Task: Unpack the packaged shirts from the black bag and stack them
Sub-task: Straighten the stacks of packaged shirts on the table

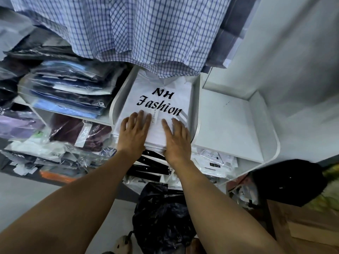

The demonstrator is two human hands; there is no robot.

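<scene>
Two hands of mine lie flat in the head view: my left hand [134,132] and my right hand [177,138] rest side by side on the top packaged shirt [161,85] of a white stack [156,146]. My fingers [141,116] are straight and a little apart, pressing down and curled round nothing. The packet bears large black lettering, "NH Fashion", just beyond my fingertips. A narrow white label strip [153,116] runs between my hands; on it I can read "CASUAL" and no more. The stack sits in a white shelf compartment [119,99], its near edge jutting past the front. The black bag [161,209] lies crumpled lower down, between my forearms, apart from the stack. To the left, other packaged shirts [69,92] in blue and dark colours are piled in clear plastic, with a maroon one [77,131] below carrying a white tag too blurred to read. A blue-checked shirt [146,30] hangs above the shelf, its hem just over the lettering.
</scene>
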